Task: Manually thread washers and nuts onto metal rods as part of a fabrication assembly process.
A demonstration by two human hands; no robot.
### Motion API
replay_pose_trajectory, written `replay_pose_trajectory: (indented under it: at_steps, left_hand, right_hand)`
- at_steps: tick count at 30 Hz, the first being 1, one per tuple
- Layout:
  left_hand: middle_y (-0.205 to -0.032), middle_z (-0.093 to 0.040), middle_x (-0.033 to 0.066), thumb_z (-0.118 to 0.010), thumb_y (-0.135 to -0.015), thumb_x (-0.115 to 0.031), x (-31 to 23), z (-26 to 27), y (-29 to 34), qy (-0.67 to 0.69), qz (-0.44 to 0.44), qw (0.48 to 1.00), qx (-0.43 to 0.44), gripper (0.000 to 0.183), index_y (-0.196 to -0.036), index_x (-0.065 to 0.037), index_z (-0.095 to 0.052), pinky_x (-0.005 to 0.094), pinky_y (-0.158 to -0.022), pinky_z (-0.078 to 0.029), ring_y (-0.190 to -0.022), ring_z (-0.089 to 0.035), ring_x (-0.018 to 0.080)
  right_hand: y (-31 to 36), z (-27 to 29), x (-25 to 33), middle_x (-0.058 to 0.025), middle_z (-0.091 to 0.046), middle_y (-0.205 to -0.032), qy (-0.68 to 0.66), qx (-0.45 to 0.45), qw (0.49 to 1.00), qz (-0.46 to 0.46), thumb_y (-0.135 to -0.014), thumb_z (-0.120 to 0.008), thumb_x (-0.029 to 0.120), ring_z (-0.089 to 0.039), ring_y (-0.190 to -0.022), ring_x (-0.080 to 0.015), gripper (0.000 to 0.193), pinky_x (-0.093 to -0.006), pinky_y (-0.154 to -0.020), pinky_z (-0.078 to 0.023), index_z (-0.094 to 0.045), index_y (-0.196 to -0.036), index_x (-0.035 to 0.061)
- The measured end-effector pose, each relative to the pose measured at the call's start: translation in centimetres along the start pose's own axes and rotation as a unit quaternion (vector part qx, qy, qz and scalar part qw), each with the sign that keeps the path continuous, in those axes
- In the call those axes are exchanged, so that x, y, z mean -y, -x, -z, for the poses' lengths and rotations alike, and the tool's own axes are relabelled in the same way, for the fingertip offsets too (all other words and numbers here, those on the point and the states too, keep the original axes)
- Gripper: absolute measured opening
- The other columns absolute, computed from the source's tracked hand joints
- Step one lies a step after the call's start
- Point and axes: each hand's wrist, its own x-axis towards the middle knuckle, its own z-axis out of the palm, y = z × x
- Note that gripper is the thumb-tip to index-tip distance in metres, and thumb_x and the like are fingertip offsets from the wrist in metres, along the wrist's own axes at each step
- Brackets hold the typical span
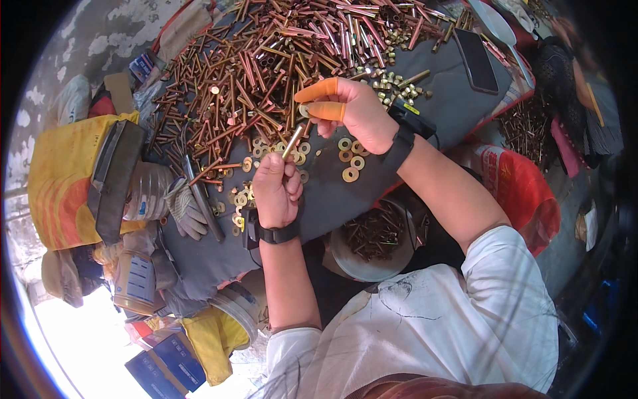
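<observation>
"From the head view, what is the left hand (pixel 276 189) doing?"

"It's closed round the lower end of a gold-coloured rod (pixel 293 141), thumb against it. The rod slants up and to the right, above the surface (pixel 325 206)."

"And the right hand (pixel 362 113)?"

"It pinches a small washer (pixel 304 111) between two fingertips in orange finger covers (pixel 325 111). The washer is just above the rod's upper end; whether they touch, I can't tell. The hands themselves are near each other but apart."

"What lies around them?"

"Beyond them, a big heap of coppery bolts (pixel 252 73) spreads over the surface. Loose washers (pixel 350 174) lie near both hands, some overlapping. Short gold nuts (pixel 399 86) are grouped past the right hand, with a dark phone (pixel 475 60) farther right."

"Anything on the left?"

"A grey glove (pixel 186 209), beside a dark metal tube (pixel 203 206). Below the surface's near edge, a bucket (pixel 362 268) holds more bolts."
</observation>
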Motion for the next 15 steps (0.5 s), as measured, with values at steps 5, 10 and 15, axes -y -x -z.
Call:
replay_pose_trajectory:
  at_steps: [5,10,15]
  left_hand:
    - [-0.068,-0.047,0.0,-0.051,-0.095,-0.027,0.4,-0.3,-1.0,-0.027,0.005,1.0,-0.016,0.024,-0.088,-0.003,-0.053,0.0172,-0.037,-0.03,-0.045,-0.039,0.0056]
    - [-0.07,-0.046,-0.0002,-0.05,-0.095,-0.029,0.9,-0.4,-1.7,0.029,0.035,0.998,0.045,0.026,-0.092,-0.004,-0.053,0.0169,-0.037,-0.03,-0.046,-0.038,0.0057]
    - [-0.079,-0.048,0.0012,-0.052,-0.095,-0.026,1.1,-1.0,-1.9,0.05,0.052,0.994,0.082,0.02,-0.094,-0.006,-0.053,0.016,-0.04,-0.031,-0.051,-0.037,0.0046]
  right_hand:
    - [0.4,-0.7,-0.1,-0.0044,-0.062,-0.079,0.014,0.034,0.999,-0.019,-0.082,-0.066,0.005,-0.057,-0.059,-0.0095,0.024,-0.0222,-0.056,-0.048,-0.062,-0.105,-0.0023]
    - [0.4,-0.3,-0.2,-0.004,-0.064,-0.08,0.034,-0.005,0.999,0.003,-0.083,-0.066,0.006,-0.057,-0.058,-0.0084,0.022,-0.0216,-0.055,-0.047,-0.063,-0.103,-0.002]
    - [1.2,0.4,0.7,-0.0045,-0.067,-0.082,0.287,0.016,0.952,0.104,-0.082,-0.069,0.01,-0.058,-0.061,-0.0072,0.019,-0.0205,-0.056,-0.047,-0.066,-0.097,0.0001]
